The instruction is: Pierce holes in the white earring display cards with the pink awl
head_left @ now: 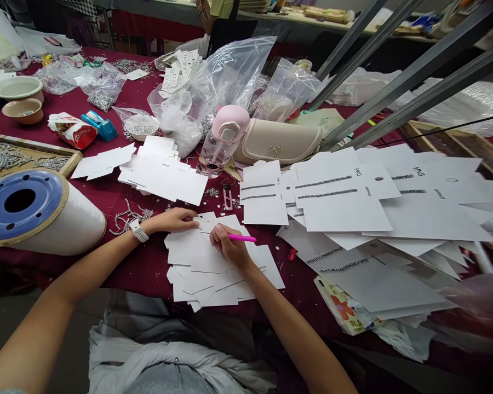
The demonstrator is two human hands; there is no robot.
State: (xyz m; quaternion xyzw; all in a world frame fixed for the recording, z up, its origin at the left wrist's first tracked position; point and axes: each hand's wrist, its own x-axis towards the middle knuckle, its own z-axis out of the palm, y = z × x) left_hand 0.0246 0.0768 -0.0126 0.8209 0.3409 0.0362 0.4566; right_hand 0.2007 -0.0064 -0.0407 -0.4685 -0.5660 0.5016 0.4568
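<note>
White MNG display cards (207, 260) are being spread in a loose, fanned pile at the near edge of the maroon tablecloth (299, 298); on the top card a thin dark line (205, 234), perhaps chain, is being flanked by both hands. By the right hand (232, 249), a slim pink pen-like tool (242, 238) is being gripped between thumb and fingers, its tip being hidden; by the left hand (178, 220), the card's printed end is being touched with bent fingers, though whether anything is being pinched there cannot be told. Light, stiff, easily creased handling is being expected of the cards, their smooth faces probably being slippery over one another; a hold by the outer edges is being favoured. Beside the left forearm, a large thread spool (80, 219) and loose silvery chain (129, 219) are being borne by the cloth; just beyond the pile, small thread snips (227, 196) are being shown; farther off, a pink-lidded bottle (224, 139) is being flanked by a cream purse (279, 141); behind, clear plastic bags (234, 71) are being seen.
</note>
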